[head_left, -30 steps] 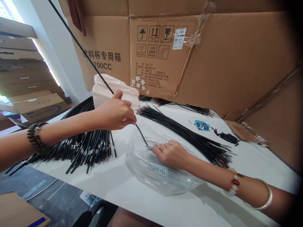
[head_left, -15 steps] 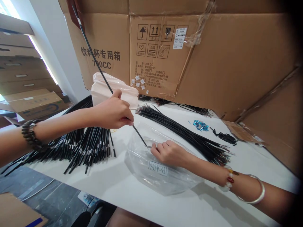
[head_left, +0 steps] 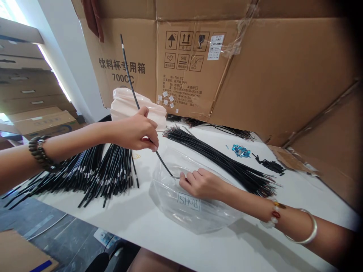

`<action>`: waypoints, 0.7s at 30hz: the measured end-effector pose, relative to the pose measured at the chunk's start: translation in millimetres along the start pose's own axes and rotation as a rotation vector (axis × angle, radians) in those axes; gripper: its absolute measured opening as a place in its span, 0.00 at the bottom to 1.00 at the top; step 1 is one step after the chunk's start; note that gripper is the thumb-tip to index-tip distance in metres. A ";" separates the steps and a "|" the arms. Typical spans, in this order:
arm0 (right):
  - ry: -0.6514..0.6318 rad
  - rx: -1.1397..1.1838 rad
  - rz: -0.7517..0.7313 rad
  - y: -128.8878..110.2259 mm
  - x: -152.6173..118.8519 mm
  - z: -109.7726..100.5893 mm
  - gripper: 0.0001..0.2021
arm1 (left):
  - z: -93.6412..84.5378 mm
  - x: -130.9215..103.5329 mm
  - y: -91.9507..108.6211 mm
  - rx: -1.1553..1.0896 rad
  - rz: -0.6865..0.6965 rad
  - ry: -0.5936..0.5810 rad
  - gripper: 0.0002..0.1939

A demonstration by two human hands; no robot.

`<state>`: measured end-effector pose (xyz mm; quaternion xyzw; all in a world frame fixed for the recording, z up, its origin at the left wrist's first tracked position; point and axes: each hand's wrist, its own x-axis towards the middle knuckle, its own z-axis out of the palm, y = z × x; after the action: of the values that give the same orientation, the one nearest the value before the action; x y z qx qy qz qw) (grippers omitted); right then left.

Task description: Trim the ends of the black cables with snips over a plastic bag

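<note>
My left hand point(head_left: 141, 130) is closed round a black cable point(head_left: 131, 83). The cable's upper end, with a small white label near its tip, stands up in front of the large carton. Its lower end slants down to my right hand point(head_left: 201, 183), whose thumb and forefinger pinch a thin greyish piece point(head_left: 176, 177) at that end; what this piece is I cannot make out. Beneath my right hand lies a clear plastic bag point(head_left: 170, 204) marked RoHS. Below my left forearm is a spread bundle of labelled black cables point(head_left: 104, 173).
Another bundle of black cables point(head_left: 221, 158) lies beyond the bag. Blue shiny scraps point(head_left: 241, 150) and short black pieces point(head_left: 270, 166) are on the white table point(head_left: 181, 247) at right. A pale crumpled bag point(head_left: 154, 109) rests against the large carton point(head_left: 283, 68), which carries small white stickers.
The cable's upper end has swung right and down and stands more upright, clear of the dark reddish cloth at the top. Both hands stay in nearly the same places.
</note>
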<state>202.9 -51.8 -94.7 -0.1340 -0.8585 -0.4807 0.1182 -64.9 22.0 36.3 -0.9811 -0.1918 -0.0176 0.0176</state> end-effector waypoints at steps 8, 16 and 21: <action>-0.062 -0.015 -0.045 2.6 -0.4 -0.1 0.05 | -1.8 2.2 2.0 -0.014 0.012 0.001 0.10; -0.099 -0.026 -0.039 2.7 0.4 0.0 0.06 | -4.8 3.5 1.1 0.020 0.002 0.024 0.10; -0.075 -0.005 -0.009 0.8 -2.8 -0.6 0.06 | -2.6 3.9 0.3 0.070 -0.020 0.043 0.11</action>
<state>205.8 -52.2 -94.8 -0.1484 -0.8616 -0.4782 0.0834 -61.3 23.1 39.1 -0.9773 -0.2018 -0.0323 0.0561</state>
